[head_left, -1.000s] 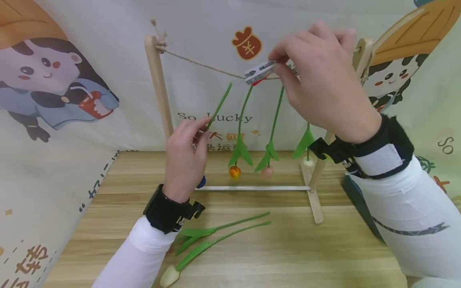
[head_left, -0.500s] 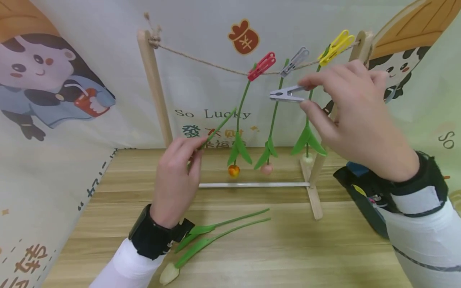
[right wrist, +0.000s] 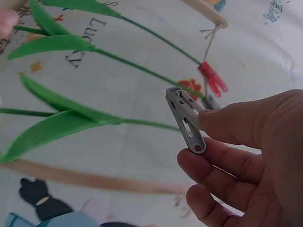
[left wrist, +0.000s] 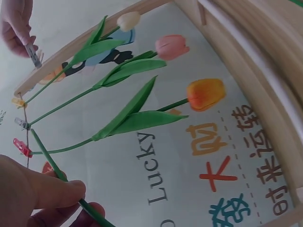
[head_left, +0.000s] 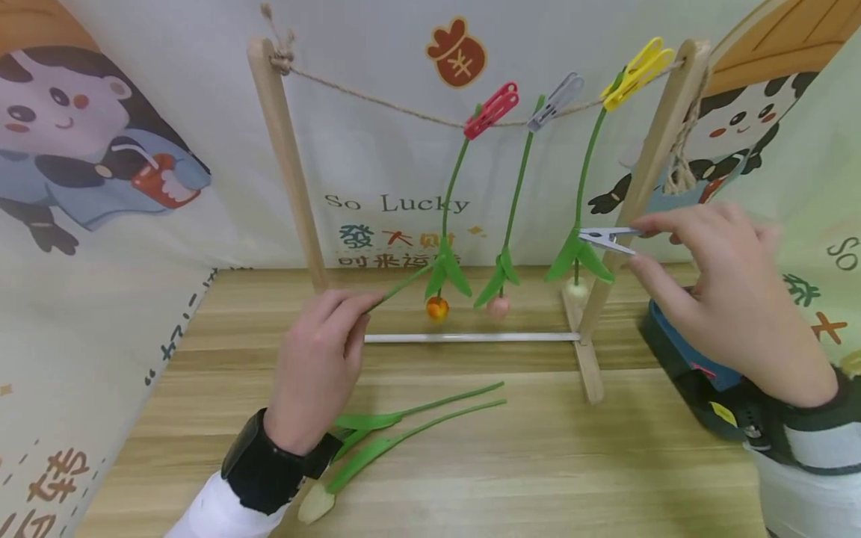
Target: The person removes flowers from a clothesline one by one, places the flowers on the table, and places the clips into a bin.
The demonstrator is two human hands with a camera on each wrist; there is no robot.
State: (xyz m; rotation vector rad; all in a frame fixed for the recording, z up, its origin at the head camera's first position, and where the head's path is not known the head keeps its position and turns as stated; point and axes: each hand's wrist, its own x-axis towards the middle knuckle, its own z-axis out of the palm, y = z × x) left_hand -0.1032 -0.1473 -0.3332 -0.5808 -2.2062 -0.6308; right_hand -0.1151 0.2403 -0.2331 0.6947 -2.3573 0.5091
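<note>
Three tulips (head_left: 498, 302) already hang pegged from the twine (head_left: 403, 112); your left hand (head_left: 316, 370) pinches a fourth stem (head_left: 397, 289), your right hand (head_left: 729, 299) pinches a grey clothespin (head_left: 605, 239), two more tulip stems (head_left: 403, 433) wait on the tabletop (head_left: 538, 463).

Rack (head_left: 285, 161) bare matt wood; line (head_left: 377, 101) rough twine; pegs (head_left: 492, 110) glossy plastic; tabletop (head_left: 538, 463) smooth wood-grain.
</note>
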